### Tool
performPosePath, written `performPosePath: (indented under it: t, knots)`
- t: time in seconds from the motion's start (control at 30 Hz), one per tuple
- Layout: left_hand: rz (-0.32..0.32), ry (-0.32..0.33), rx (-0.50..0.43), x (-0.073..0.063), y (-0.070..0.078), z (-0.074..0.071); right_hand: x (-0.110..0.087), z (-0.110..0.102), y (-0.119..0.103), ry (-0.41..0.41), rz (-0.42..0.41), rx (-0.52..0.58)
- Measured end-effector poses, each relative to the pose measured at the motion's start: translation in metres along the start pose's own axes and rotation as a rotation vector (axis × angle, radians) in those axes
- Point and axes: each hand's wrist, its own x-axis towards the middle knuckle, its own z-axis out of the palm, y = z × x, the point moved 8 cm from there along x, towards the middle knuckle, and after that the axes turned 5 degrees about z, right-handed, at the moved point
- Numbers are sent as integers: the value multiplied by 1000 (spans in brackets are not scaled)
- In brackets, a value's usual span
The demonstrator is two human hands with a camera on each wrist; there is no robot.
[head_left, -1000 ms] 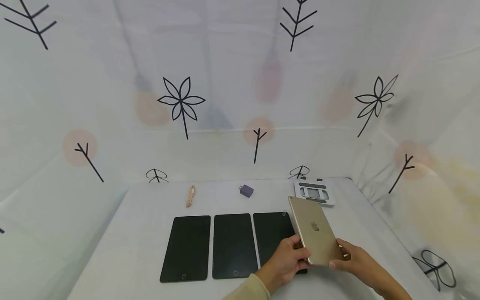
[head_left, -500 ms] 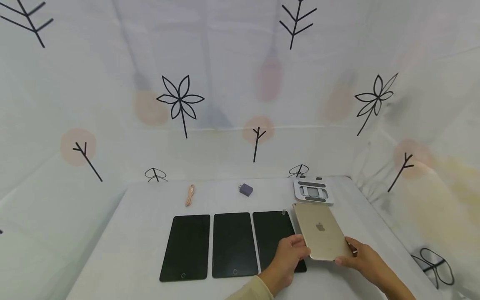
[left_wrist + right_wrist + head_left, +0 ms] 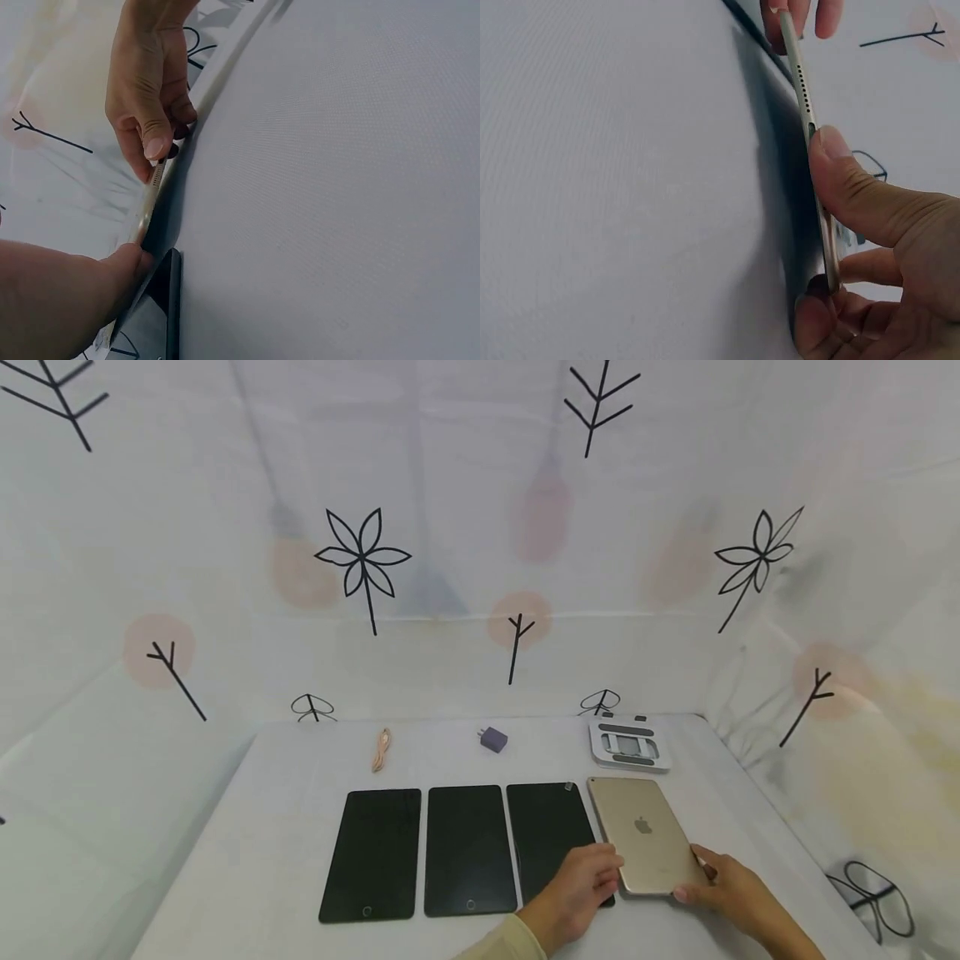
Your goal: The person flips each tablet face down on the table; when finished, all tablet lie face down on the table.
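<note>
A gold tablet (image 3: 647,847) is back side up at the right of the row, its apple logo showing. My right hand (image 3: 733,890) holds its lower right corner; in the right wrist view the thumb (image 3: 840,161) lies on the edge and fingers curl beneath. Along the tablet's lower left edge, my left hand (image 3: 573,887) pinches with bent fingers, overlapping a black-screened tablet (image 3: 547,827). Both wrist views show the gold tablet's near edge (image 3: 156,180) raised, with a dark shadow under it. The left hand's fingertips are partly hidden.
Two more black-screened tablets (image 3: 465,852) lie to the left on the white cloth. Behind the row are a coiled pinkish cable (image 3: 381,750), a dark purple charger plug (image 3: 493,740) and a grey-white folded stand (image 3: 628,745). Patterned white fabric (image 3: 450,527) surrounds the table.
The gold tablet has come down and slightly right, from steeply tilted over the third black tablet to nearly flat beside it. Both hands have moved with it, and the stand is uncovered.
</note>
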Motion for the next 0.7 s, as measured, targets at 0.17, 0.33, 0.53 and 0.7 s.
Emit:
performPosePath:
  t: [0.17, 0.33, 0.53, 0.7]
  knots:
    - [-58, -17, -4, -2, -5, 0, 2, 0, 1, 18, 4, -42]
    - [-75, -72, -21, -2, -9, 3, 3, 1, 6, 23, -2, -68]
    - [-60, -128, -47, -2, -10, 7, 2, 1, 6, 56, -27, -100]
    - [-68, -129, -61, -3, -8, 5, 3, 2, 7, 60, -22, -108]
